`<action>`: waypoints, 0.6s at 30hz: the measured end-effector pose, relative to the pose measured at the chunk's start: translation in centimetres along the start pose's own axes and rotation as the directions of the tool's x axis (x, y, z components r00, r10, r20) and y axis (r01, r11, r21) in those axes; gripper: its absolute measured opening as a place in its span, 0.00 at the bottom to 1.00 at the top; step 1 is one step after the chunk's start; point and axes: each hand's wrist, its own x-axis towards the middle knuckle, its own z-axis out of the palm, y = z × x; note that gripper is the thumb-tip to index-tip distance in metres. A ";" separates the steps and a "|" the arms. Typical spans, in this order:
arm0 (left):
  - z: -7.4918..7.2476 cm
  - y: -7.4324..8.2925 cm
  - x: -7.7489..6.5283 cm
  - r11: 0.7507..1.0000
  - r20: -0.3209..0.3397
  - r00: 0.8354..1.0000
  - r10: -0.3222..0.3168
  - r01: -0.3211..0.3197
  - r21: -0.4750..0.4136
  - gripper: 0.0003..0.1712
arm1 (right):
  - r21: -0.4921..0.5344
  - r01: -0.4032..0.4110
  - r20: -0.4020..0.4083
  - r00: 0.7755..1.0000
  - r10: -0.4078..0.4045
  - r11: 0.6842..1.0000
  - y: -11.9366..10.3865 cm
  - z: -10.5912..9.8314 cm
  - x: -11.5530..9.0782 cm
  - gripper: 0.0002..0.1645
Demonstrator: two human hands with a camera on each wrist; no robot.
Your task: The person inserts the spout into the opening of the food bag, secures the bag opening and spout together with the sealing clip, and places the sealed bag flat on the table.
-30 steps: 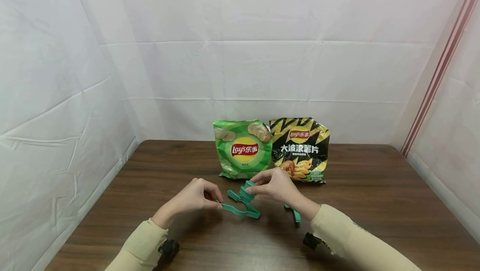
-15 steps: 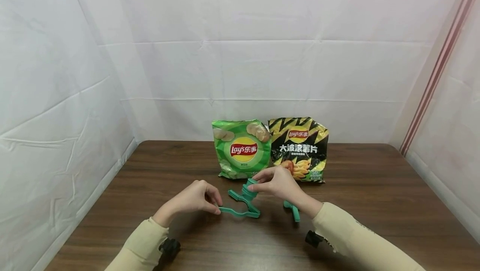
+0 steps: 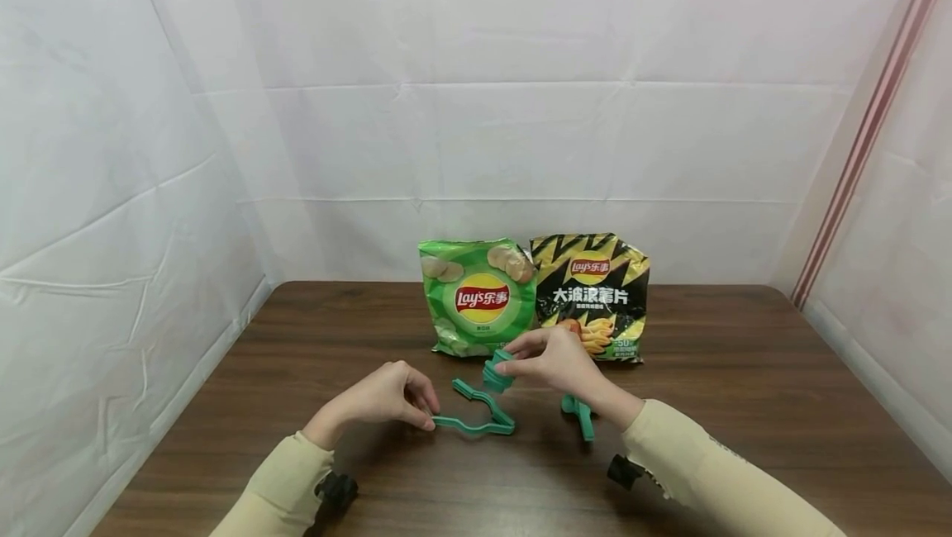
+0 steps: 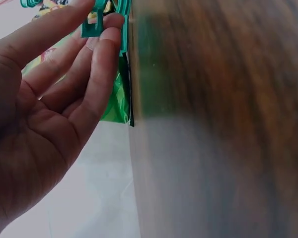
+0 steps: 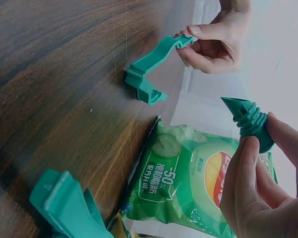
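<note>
My left hand (image 3: 397, 396) pinches one end of a green bag clip (image 3: 483, 428) that lies opened in a V on the table. In the left wrist view a slotted green tip sits between thumb and fingers. Above the clip's far side, my right hand (image 3: 559, 365) pinches a green ribbed spout piece (image 5: 251, 119) between thumb and fingers. The right wrist view shows its slanted, pointed end facing away from the fingers, with a gap between it and the clip. A second green clip (image 3: 580, 418) lies below my right wrist, partly hidden by it in the head view.
A green Lay's chip bag (image 3: 479, 297) and a black-and-yellow Lay's chip bag (image 3: 591, 293) stand side by side behind the hands. Brown wooden table (image 3: 335, 318) lies underneath, with white sheeting (image 3: 521, 140) at the back and sides.
My right hand has lifted the spout piece slightly up and right, away from the clip. The left hand and its clip end have dropped a little lower.
</note>
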 end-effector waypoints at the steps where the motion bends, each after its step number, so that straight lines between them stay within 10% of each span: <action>1: 0.0 0.0 0.0 1.000 0.004 1.000 -0.004 0.004 -0.006 0.07 | 0.001 -0.001 0.000 1.000 0.001 1.000 0.0 0.0 0.0 0.17; 18: 0.0 -0.6 -0.2 1.000 0.054 0.998 -0.017 0.018 -0.016 0.10 | 0.016 -0.012 -0.011 1.000 0.012 1.000 -0.2 -0.5 0.0 0.18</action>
